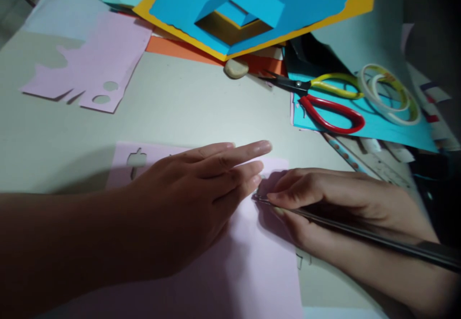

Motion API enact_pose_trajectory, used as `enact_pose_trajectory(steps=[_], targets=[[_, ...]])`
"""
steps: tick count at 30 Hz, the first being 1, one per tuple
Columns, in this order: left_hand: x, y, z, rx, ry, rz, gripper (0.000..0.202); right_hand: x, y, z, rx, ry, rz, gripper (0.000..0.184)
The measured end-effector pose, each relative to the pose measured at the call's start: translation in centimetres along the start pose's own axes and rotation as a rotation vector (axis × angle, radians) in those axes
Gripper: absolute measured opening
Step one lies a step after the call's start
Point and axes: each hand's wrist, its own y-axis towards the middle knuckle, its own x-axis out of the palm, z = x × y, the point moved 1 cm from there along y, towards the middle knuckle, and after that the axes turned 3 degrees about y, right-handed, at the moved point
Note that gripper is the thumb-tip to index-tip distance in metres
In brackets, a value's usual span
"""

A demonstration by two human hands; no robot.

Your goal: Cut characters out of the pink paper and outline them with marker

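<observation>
A sheet of pink paper (266, 276) lies on the table, with a small shape cut out near its far left corner. My left hand (201, 179) rests flat across this sheet, fingers stretched to the right and holding nothing. Close to its fingertips, my right hand (306, 194) pinches a slim dark pen-shaped tool (345, 227) between thumb and fingers. The tool's thin metal tip touches or nearly touches the sheet; whether it is a blade or a pen point, I cannot tell. Shadow from the right hand covers the paper around the tip.
Beyond the hands stands a blue and yellow folded pop-up card (309, 6). A pink paper offcut (101, 59) with holes lies at the left. Farther right are a stone (236, 68), scissors (306, 87) with yellow and red handles, tape rolls (385, 95) and blue paper (396, 134).
</observation>
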Motion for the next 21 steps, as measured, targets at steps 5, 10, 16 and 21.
enact_pose_trajectory(steps=[5,10,16,21], targets=[[0.06,0.12,-0.02,0.000,-0.028,0.000,0.040,0.14,0.11,0.59,-0.113,0.034,0.033,0.014],[-0.03,0.14,-0.01,-0.004,-0.034,-0.011,0.040,0.27,0.15,0.68,-0.114,0.009,0.028,0.013],[0.03,0.03,0.06,-0.007,-0.028,-0.031,0.041,0.20,0.06,0.87,-0.109,0.003,0.014,0.014],[-0.08,0.07,0.17,-0.013,-0.016,-0.031,0.040,0.33,0.15,0.96,-0.149,0.000,0.023,0.014]])
